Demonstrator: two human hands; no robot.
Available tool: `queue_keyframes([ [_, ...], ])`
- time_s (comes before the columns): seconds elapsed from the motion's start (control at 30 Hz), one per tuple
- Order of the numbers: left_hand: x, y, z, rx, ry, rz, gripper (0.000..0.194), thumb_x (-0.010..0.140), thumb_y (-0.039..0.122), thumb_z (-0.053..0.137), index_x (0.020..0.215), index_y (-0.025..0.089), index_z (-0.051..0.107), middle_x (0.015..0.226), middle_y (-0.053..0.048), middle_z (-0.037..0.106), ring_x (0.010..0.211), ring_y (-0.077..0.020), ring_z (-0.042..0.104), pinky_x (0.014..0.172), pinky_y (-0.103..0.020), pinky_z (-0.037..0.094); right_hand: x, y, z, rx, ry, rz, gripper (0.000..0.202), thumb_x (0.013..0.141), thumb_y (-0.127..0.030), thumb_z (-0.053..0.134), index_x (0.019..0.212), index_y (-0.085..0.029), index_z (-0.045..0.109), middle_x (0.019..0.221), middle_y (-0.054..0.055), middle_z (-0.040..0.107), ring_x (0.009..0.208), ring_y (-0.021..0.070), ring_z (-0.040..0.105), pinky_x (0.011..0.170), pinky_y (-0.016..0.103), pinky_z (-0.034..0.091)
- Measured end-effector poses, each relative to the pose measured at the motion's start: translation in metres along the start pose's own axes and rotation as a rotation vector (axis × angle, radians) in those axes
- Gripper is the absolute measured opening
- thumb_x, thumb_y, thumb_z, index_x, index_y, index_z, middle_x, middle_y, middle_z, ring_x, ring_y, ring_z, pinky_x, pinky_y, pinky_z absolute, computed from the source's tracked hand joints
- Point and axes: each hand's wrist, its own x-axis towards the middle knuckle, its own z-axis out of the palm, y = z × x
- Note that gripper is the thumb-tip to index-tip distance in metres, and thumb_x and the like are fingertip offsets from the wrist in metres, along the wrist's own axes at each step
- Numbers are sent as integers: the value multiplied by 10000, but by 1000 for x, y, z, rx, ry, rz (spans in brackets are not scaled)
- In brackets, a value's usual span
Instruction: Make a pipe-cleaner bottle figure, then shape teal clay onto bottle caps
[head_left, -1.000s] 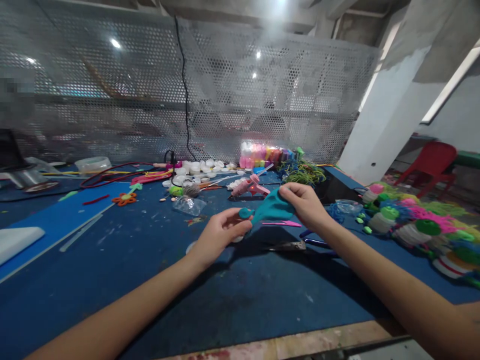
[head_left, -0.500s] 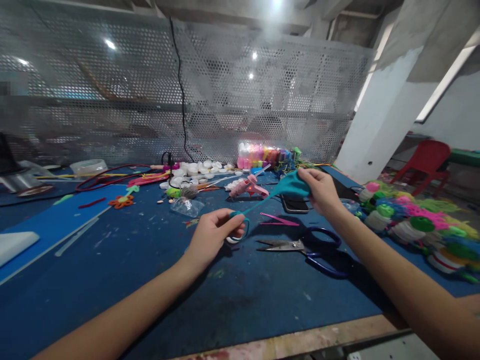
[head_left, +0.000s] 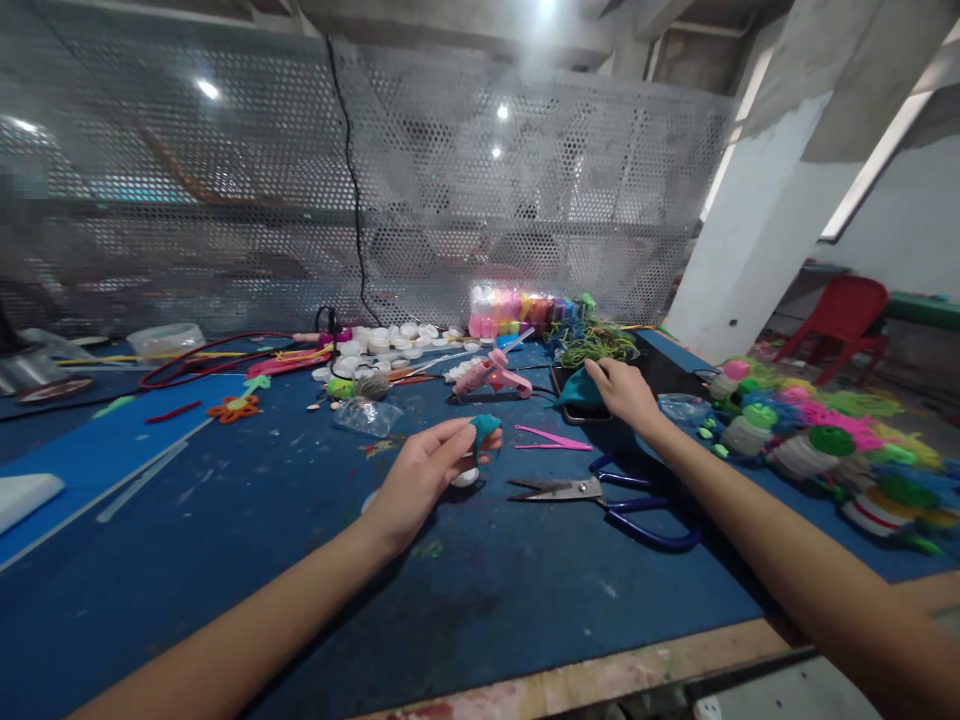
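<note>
My left hand (head_left: 427, 475) is closed with a small lump of teal modelling clay (head_left: 486, 432) at its fingertips. Just under those fingers is a small white round piece (head_left: 466, 477), partly hidden, and I cannot tell whether the hand grips it. Farther right, my right hand (head_left: 624, 392) pinches a larger teal piece of clay (head_left: 579, 390) over a dark phone (head_left: 586, 413). Between my hands lie pink plastic tweezers (head_left: 555, 440). Scissors with dark blue handles (head_left: 600, 495) lie nearer to me, blades slightly apart.
A pink glue gun (head_left: 491, 376) stands behind the tweezers. White caps (head_left: 397, 340) and a pack of coloured clay (head_left: 517, 312) are at the back. Yarn-topped white figures (head_left: 810, 450) line the right side. A blue board (head_left: 112, 450) with an orange flower (head_left: 234, 408) lies left.
The stretched teal strand between my hands has parted, leaving a piece in each hand. My right hand has lowered toward the phone. The view has shifted slightly.
</note>
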Motion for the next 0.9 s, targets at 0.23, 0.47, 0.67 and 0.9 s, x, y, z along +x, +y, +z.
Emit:
queue_keyframes([
  [0.23, 1, -4, -2, -128, -47, -56, 294, 754, 403, 677, 926, 168, 719, 984, -91, 723, 991, -212, 632, 895, -333, 458, -6, -7, -5, -82, 173, -54, 531, 897, -504, 364, 1164, -90, 561, 1231, 240, 525, 1173, 352, 454, 960, 470, 350],
  [0.47, -9, 3, 7, -422, -302, -133, 575, 874, 594, 375, 1091, 160, 684, 1178, -125, 661, 1187, -229, 540, 1007, -351, 393, -57, -89, -10, 1156, -319, -201, 611, 812, -675, 413, 1262, -262, 428, 1247, 103, 532, 955, 215, 596, 826, 375, 495],
  [0.67, -13, -1, 7, -166, -352, -49, 447, 860, 504, 497, 1158, 206, 646, 1215, -110, 638, 1103, -261, 586, 947, -397, 434, -93, -124, -7, 1738, -1144, 492, 610, 876, -677, 278, 867, -153, 590, 590, -3, 550, 562, 134, 569, 703, 369, 539],
  [0.9, -7, -1, -1, 657, -135, 322, 288, 895, 312, 481, 1055, 187, 686, 1044, -74, 681, 963, -210, 595, 887, -342, 437, -80, -105, -3, 1706, -1237, 683, 594, 944, -554, 214, 896, -85, 576, 676, 97, 645, 681, 183, 686, 702, 327, 570],
])
